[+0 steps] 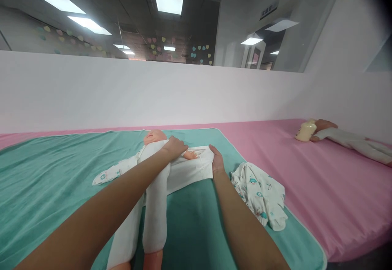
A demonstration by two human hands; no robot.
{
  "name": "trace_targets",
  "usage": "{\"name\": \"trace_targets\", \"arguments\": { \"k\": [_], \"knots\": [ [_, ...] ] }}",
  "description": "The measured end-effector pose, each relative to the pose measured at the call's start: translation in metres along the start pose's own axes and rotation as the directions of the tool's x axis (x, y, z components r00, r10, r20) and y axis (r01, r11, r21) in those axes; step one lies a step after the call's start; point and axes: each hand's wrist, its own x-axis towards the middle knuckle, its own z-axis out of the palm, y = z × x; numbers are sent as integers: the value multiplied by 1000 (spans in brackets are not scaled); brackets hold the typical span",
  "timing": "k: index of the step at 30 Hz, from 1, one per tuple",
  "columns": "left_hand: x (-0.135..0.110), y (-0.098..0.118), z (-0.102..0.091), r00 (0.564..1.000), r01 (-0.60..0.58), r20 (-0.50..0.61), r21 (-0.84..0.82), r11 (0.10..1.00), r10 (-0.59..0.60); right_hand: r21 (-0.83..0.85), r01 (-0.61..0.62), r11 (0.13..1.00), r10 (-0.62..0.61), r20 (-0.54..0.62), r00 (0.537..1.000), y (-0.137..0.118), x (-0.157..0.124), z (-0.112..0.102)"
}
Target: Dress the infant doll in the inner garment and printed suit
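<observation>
A baby doll (154,136) lies on its back on a green sheet (196,221), with its head toward the wall and white clothing on its body and legs. My left hand (175,147) reaches across the doll's chest and closes around its arm. Just past those fingers, the doll's bare hand (190,155) rests over a white garment (190,174) spread to the right. At that garment's far right edge, my right hand (217,161) pinches the cloth and holds it stretched. A patterned white sleeve (116,172) lies out on the doll's other side.
Crumpled patterned baby clothes (259,192) lie beside my right forearm. Further right, on the pink mattress (275,139), are a pale yellow bottle (306,131) and a second doll (346,137) in white. A white wall (147,94) with windows above borders the back.
</observation>
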Motion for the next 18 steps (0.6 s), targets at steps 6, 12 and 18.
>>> {"name": "trace_targets", "arguments": {
  "k": [6,12,18],
  "knots": [
    [6,7,10,999,41,-30,-28,999,-42,-11,-29,1000,30,86,996,-7,-9,4],
    [8,7,14,996,64,-55,-76,995,-69,-43,-44,998,54,252,966,-17,-19,8],
    [10,2,19,990,114,-65,-123,986,-123,-108,-72,992,103,313,944,-23,-36,27]
  ]
}}
